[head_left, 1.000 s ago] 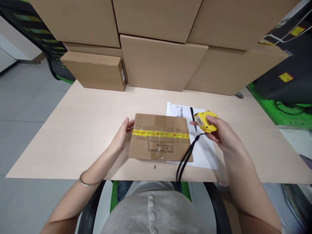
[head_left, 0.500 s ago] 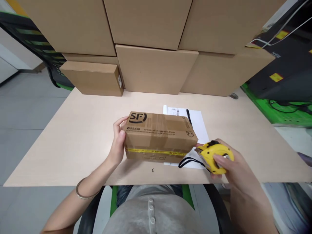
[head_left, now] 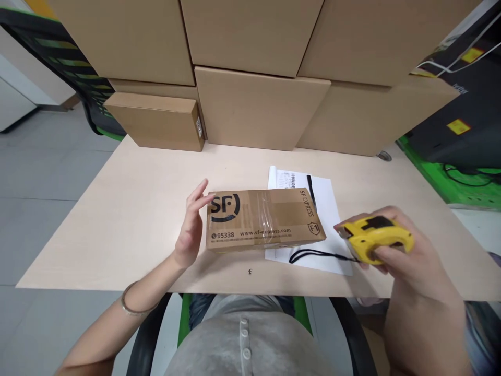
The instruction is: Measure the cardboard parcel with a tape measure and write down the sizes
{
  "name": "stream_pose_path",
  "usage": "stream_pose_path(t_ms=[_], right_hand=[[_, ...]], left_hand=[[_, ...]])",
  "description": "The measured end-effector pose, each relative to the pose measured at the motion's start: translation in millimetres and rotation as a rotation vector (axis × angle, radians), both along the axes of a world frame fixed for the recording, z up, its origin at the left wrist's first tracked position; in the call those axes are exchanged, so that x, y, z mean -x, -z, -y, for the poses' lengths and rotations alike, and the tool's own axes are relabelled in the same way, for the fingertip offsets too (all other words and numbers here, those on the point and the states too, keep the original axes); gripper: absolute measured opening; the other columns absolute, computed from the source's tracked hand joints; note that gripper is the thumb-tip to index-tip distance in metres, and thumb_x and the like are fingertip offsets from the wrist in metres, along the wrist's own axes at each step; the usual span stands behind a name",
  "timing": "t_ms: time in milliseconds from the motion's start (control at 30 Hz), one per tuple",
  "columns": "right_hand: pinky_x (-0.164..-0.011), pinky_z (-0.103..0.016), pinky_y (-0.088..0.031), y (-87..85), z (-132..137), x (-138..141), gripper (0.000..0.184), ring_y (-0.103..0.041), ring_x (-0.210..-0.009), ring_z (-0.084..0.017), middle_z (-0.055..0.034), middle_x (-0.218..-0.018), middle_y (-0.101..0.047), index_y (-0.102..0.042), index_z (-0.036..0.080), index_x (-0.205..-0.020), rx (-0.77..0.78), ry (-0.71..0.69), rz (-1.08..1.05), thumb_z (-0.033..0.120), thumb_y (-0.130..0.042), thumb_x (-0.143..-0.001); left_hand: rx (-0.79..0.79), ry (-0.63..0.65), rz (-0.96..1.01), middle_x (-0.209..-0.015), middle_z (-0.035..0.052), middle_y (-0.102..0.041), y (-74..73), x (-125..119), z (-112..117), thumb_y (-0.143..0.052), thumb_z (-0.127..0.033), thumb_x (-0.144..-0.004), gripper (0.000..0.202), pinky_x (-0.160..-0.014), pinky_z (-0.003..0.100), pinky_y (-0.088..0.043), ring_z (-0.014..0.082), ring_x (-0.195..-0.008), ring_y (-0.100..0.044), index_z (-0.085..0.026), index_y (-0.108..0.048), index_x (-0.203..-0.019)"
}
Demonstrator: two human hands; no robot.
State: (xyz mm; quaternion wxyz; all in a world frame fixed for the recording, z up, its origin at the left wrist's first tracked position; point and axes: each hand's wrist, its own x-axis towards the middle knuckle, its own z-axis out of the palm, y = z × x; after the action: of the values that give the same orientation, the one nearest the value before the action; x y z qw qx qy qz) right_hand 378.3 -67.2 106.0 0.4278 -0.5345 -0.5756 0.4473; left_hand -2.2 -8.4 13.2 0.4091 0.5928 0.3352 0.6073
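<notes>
In front of me on the table lies a brown cardboard box (head_left: 284, 214) with black SF Express printing and clear tape over its top. My left hand (head_left: 191, 230) is at the box's left end, fingers apart, with a fingertip at the far left corner; whether it touches is hard to tell. My right hand (head_left: 407, 250) grips a yellow tape measure (head_left: 378, 239) to the right of the box. No blade shows out of its case. From the tape measure a black wrist strap (head_left: 309, 252) trails over the paper toward the box.
White paper (head_left: 324, 198) with a black pen (head_left: 311, 189) lies partly under the box. Large cartons (head_left: 258, 109) are stacked along the back, with a smaller carton (head_left: 156, 122) at back left. A small dark mark (head_left: 250, 271) shows near the table's front edge. Dark equipment (head_left: 457, 141) stands at right.
The yellow blade that ran along the box's front side is no longer visible. My right hand moved right with the tape measure. My left hand loosened from the box, which now shows more of its top.
</notes>
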Motion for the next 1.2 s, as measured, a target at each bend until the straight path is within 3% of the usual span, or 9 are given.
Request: stream_pose_path(t_ms=[100, 200, 333, 467, 633, 867, 967, 1067, 1200], right_hand=[[-0.049, -0.031, -0.052, -23.6, -34.0, 38.3, 0.041, -0.066, -0.064, -0.02, -0.0022, -0.094, -0.071, -0.061, 0.032, -0.103, -0.203, -0.137, 0.122, 0.049, -0.089, -0.079], [-0.067, -0.034, -0.056, -42.7, -71.4, 96.8, 0.042, -0.069, -0.081, -0.022, -0.0032, -0.103, -0.07, -0.057, 0.029, -0.111, -0.398, -0.372, 0.333, 0.045, -0.084, -0.084], [-0.075, -0.033, -0.053, -52.2, -103.0, 158.9, 0.029, -0.069, -0.087, -0.021, -0.0051, -0.108, -0.07, -0.058, 0.023, -0.115, -0.489, -0.672, 0.531, 0.04, -0.07, -0.095], [-0.079, -0.032, -0.052, -49.1, -112.9, 179.3, 0.02, -0.07, -0.095, -0.022, -0.0067, -0.115, -0.072, -0.061, 0.024, -0.115, -0.49, -0.798, 0.57, 0.033, -0.065, -0.098], [-0.073, -0.032, -0.051, -43.7, -110.4, 149.6, 0.026, -0.071, -0.089, -0.022, -0.0054, -0.111, -0.075, -0.065, 0.025, -0.118, -0.481, -0.716, 0.606, 0.036, -0.07, -0.094], [-0.071, -0.034, -0.056, -35.0, -81.3, 24.5, 0.027, -0.071, -0.08, -0.022, -0.0019, -0.097, -0.077, -0.073, 0.031, -0.11, -0.359, -0.433, 0.557, 0.036, -0.084, -0.086], [-0.07, -0.036, -0.058, -25.8, -67.7, -14.4, 0.03, -0.072, -0.082, -0.023, -0.0025, -0.098, -0.076, -0.075, 0.034, -0.109, -0.28, -0.287, 0.521, 0.035, -0.087, -0.082], [-0.071, -0.037, -0.06, -19.1, -63.4, -23.3, 0.03, -0.072, -0.082, -0.024, -0.003, -0.098, -0.077, -0.077, 0.034, -0.107, -0.255, -0.234, 0.466, 0.034, -0.089, -0.079], [-0.073, -0.037, -0.059, -16.8, -70.5, -12.9, 0.03, -0.072, -0.083, -0.023, -0.003, -0.098, -0.075, -0.075, 0.033, -0.107, -0.278, -0.257, 0.432, 0.032, -0.088, -0.08]], left_hand=[[0.086, 0.075, 0.042, -0.155, 0.0063, -0.059, -16.8, -11.5, -15.8, -0.029, -0.081, -0.097, 0.072, -0.127, 0.057, -0.035, 0.0372, -0.153, -0.043, -0.03, -0.077, -0.116], [0.108, 0.106, 0.16, -0.116, 0.0098, -0.073, -20.5, -24.9, -28.1, -0.037, -0.075, -0.099, 0.063, -0.112, 0.053, -0.05, 0.0326, -0.12, -0.065, -0.026, -0.076, -0.094], [0.171, 0.118, 0.321, -0.092, 0.0062, -0.069, -16.3, -34.8, -33.3, -0.049, -0.072, -0.094, 0.052, -0.101, 0.05, -0.056, 0.0298, -0.098, -0.068, -0.025, -0.07, -0.086], [0.284, 0.115, 0.322, -0.087, 0.0056, -0.064, -14.7, -33.2, -31.7, -0.045, -0.077, -0.092, 0.055, -0.096, 0.051, -0.056, 0.032, -0.097, -0.068, -0.025, -0.063, -0.087], [0.099, 0.203, 0.237, -0.102, 0.0058, -0.066, -8.1, -22.8, -37.2, -0.069, -0.062, -0.084, 0.038, -0.09, 0.044, -0.053, 0.0267, -0.096, -0.064, -0.024, -0.067, -0.088], [0.067, 0.227, 0.149, -0.111, 0.008, -0.067, -7.1, -15.1, -40.0, -0.07, -0.052, -0.084, 0.027, -0.093, 0.047, -0.052, 0.0295, -0.105, -0.064, -0.028, -0.076, -0.095], [0.073, 0.229, 0.15, -0.111, 0.0076, -0.068, -8.3, -14.1, -39.3, -0.07, -0.048, -0.084, 0.024, -0.093, 0.046, -0.052, 0.029, -0.106, -0.064, -0.028, -0.078, -0.095], [0.079, 0.228, 0.156, -0.112, 0.0078, -0.068, -8.2, -13.3, -39.6, -0.07, -0.048, -0.085, 0.024, -0.091, 0.045, -0.054, 0.0286, -0.104, -0.065, -0.028, -0.078, -0.095], [0.07, 0.235, 0.156, -0.11, 0.0081, -0.068, -8.3, -12.7, -41.1, -0.07, -0.049, -0.084, 0.026, -0.086, 0.044, -0.056, 0.0282, -0.102, -0.066, -0.027, -0.077, -0.093]])
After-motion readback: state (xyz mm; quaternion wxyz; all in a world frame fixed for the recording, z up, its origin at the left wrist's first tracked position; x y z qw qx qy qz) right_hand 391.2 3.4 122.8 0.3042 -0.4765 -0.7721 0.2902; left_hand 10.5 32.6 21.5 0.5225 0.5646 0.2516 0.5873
